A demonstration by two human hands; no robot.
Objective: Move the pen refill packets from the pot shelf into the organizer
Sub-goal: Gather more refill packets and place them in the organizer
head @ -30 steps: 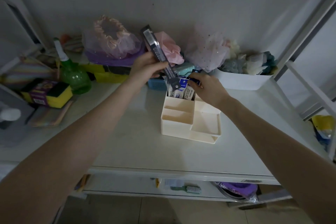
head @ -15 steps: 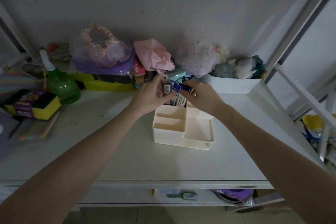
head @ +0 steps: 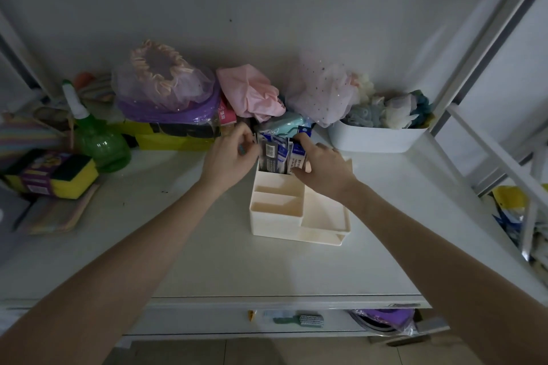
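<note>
From the head view, the pen refill packets (head: 280, 154) stand upright in the cream organizer's (head: 296, 210) back compartment, the left hand (head: 228, 161) curled loosely against their left edge, the right hand (head: 323, 169) pinching the rightmost packet's top, a green spray bottle (head: 99, 142) well left of the organizer.

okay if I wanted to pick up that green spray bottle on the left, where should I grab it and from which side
Probably by the narrow neck just under the white nozzle of the green spray bottle. It stands upright, and the round body is wide, while the neck is slim enough for fingers to wrap. Come from the front right, since a sponge pack crowds its front left and clutter sits behind.
</note>
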